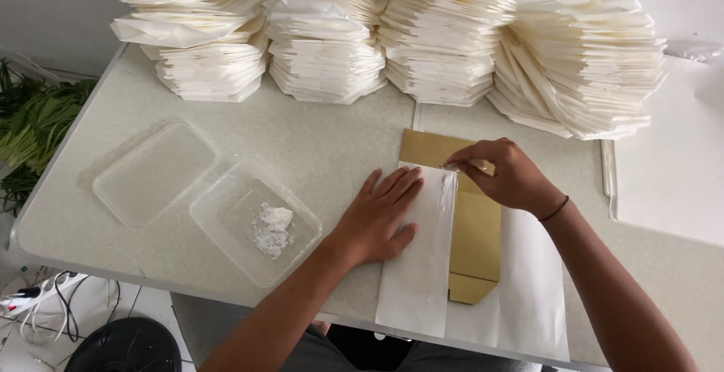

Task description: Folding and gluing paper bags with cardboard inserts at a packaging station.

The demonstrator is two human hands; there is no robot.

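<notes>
- So our left hand (377,217) lies flat and open, pinning the white paper strip (418,266).
- Our right hand (501,176), fingers pinched, smears white paste (447,189) along the strip's edge over gold card (475,229).

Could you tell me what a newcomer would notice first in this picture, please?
Probably the stacks of folded white paper lining the table's far edge. Next, at the near edge, the left hand flat on a white sheet while the right hand smears white paste along its edge, over a gold sheet.
</notes>
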